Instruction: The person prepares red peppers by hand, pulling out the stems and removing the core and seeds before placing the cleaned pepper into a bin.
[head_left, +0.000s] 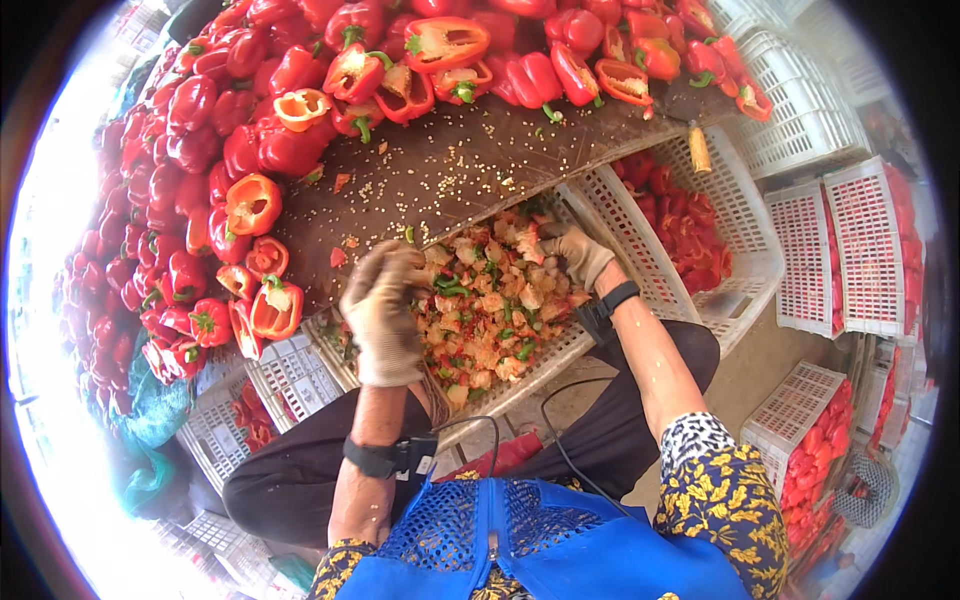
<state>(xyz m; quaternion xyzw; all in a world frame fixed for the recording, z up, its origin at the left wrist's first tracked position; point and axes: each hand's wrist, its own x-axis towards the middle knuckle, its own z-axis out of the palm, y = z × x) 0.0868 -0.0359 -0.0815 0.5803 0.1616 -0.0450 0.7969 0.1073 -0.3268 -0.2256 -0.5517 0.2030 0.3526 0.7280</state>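
Observation:
Between my knees stands a white plastic crate (pixel 545 372) heaped with pale pepper cores (pixel 490 310), seeds and green stems. My left hand (pixel 385 310), in a beige knit glove, hovers at the crate's left side by the table edge; its fingers are curled and smeared by motion, so its grip is unclear. At the crate's far right corner, my gloved right hand (pixel 580 255) has its fingers bent around a pepper core (pixel 530 241). Part of that core is hidden by the fingers.
Beyond the crate, a brown table (pixel 440 190) bears scattered seeds and a large pile of red peppers (pixel 190 200), some halved. A yellow-handled tool (pixel 699 150) is at its right edge. On the right, a white crate (pixel 740 270) holds red pepper pieces (pixel 690 235); more crates (pixel 870 245) stand beyond.

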